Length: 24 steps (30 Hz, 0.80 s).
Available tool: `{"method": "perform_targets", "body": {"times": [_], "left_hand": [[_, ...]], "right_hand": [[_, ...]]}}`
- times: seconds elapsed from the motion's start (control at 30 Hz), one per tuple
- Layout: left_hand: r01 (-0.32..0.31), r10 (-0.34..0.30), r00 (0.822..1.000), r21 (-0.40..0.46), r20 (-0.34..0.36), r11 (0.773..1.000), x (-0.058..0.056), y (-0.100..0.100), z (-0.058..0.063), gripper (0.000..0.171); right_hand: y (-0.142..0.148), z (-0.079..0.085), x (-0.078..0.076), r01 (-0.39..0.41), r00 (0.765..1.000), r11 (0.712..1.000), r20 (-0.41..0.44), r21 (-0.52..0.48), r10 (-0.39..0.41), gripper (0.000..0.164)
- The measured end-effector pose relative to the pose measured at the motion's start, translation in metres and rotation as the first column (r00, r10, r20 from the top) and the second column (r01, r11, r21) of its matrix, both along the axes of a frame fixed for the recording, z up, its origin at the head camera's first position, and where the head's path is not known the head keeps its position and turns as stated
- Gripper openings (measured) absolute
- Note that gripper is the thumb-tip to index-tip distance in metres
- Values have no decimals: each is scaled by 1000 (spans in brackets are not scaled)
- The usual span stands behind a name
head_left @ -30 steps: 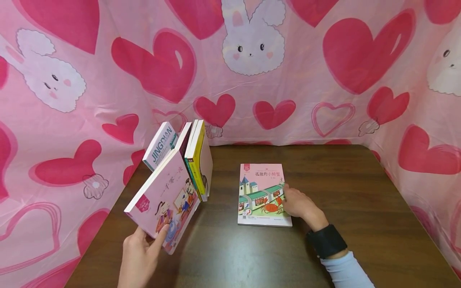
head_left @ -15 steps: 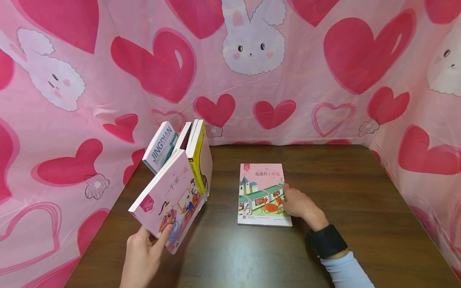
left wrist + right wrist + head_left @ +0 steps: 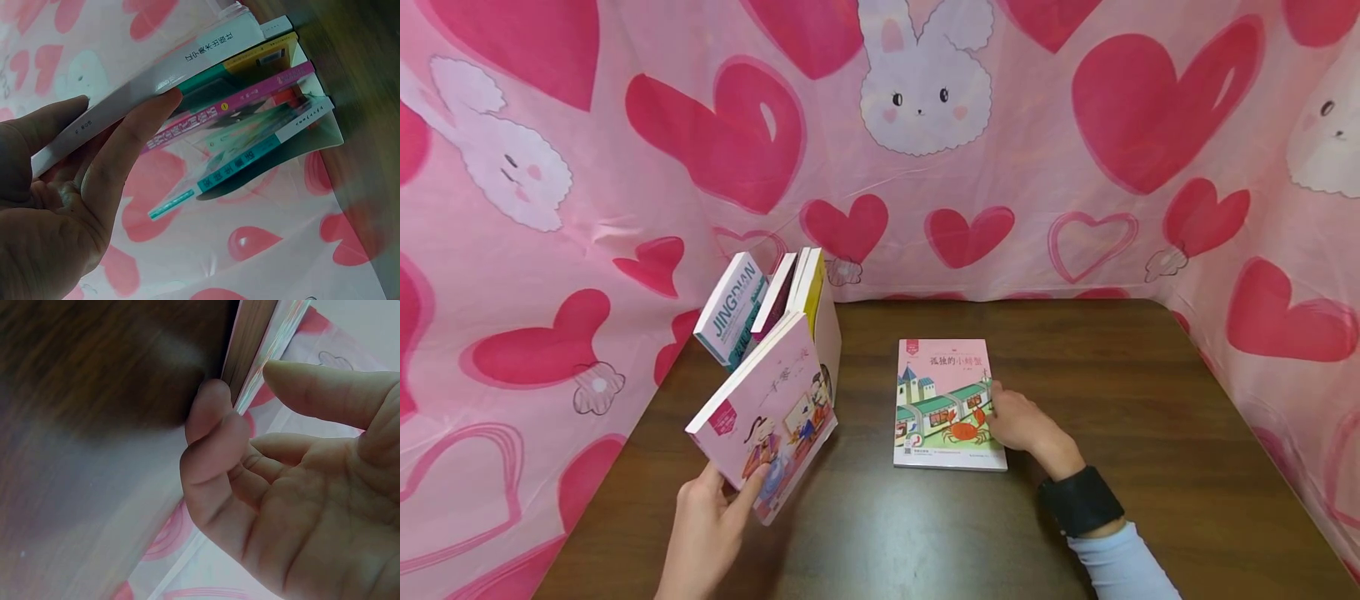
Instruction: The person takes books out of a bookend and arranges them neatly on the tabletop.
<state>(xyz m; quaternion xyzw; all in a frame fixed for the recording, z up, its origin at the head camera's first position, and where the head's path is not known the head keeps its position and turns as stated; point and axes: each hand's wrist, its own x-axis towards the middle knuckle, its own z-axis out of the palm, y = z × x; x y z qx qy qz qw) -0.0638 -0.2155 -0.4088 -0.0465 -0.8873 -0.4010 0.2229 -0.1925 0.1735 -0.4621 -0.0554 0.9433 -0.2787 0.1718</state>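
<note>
On the left, my left hand [image 3: 711, 517] grips the lower end of a pink picture book [image 3: 775, 408], thumb on its illustrated cover. The book is tilted, its far end overlapping a row of standing books; its pale spine faces the left wrist camera. In that row are a teal-and-white book [image 3: 730, 304], a purple-spined book [image 3: 234, 103] and a yellow-spined book [image 3: 262, 53]. My right hand [image 3: 1030, 425] is at the right edge of a second pink book [image 3: 943, 400], with a crab on its cover, lying flat. Curled fingers [image 3: 215, 456] and thumb flank that edge.
A pale holder [image 3: 328, 139] stands around the row of books on the left. The brown wooden table [image 3: 1120, 350] extends back to a pink cloth [image 3: 1030, 208] with hearts and rabbits, which also hangs at both sides.
My left hand has moved slightly to the right with the tilted pink book, which now covers more of the yellow book. The right hand and the crab book have stayed in place.
</note>
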Motion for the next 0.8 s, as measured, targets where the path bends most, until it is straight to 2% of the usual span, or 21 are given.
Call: {"method": "perform_targets", "body": {"times": [0.27, 0.57, 0.8], "left_hand": [[31, -31, 999, 18, 37, 999, -3, 3, -1, 32], [58, -68, 991, 79, 118, 995, -12, 7, 1, 38], [55, -71, 984, 103, 162, 993, -19, 11, -3, 41]], "right_hand": [[0, -2, -2, 8, 1000, 1000, 4, 3, -8, 70], [1, 2, -2, 14, 999, 999, -48, 49, -12, 67], [0, 3, -1, 12, 999, 999, -54, 53, -9, 65]]}}
